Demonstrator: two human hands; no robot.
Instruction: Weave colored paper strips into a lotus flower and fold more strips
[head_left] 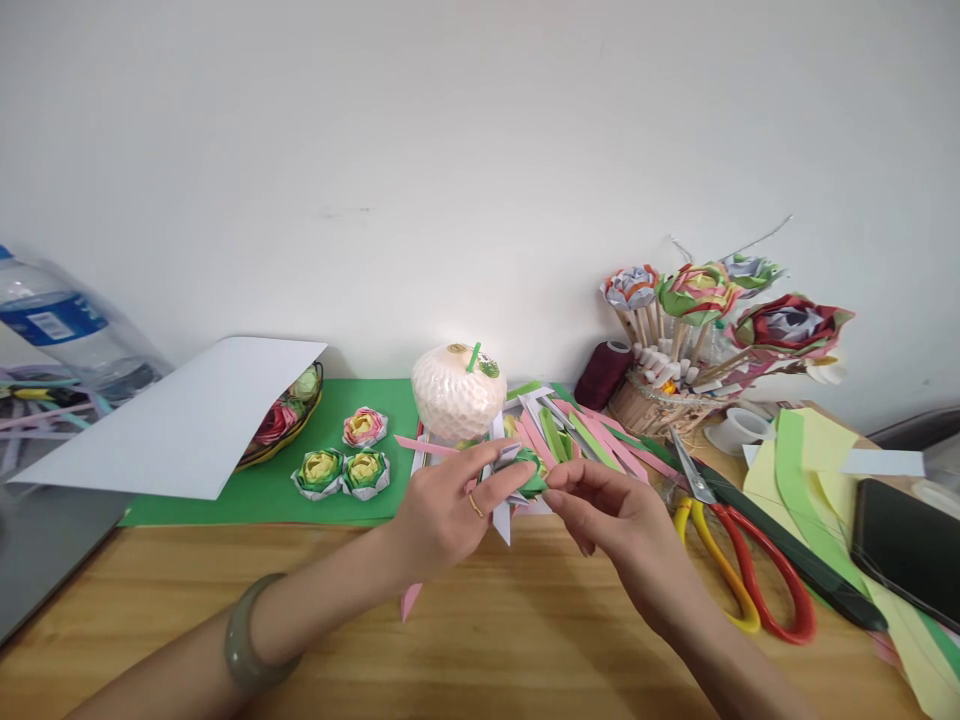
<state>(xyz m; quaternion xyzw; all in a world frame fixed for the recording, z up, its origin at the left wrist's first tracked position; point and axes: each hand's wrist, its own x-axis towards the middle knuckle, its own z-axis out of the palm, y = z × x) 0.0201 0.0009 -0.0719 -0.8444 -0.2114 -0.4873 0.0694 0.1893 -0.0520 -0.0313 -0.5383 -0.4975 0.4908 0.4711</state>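
My left hand [446, 500], with a ring on one finger, is closed around a folded paper flower [534, 472] in green and white, held above the table. The fingers cover much of it. My right hand [607, 505] pinches with thumb and forefinger at the flower's right edge; what lies between those fingertips is too small to make out. Behind the hands is a pile of cut paper strips [570, 425] in pink, green and white. To the left, a pink paper flower [365, 427] and two green-and-yellow ones [319, 471] lie on a green sheet [255, 508].
A white textured lidded jar [459, 392] stands against the wall. Scissors [739, 560], a thread spool [603, 374], a pot of paper flowers [660, 405] and a phone [911, 545] are right. White paper [180, 420] partly covers a basket [319, 395]; a water bottle [67, 325] is far left.
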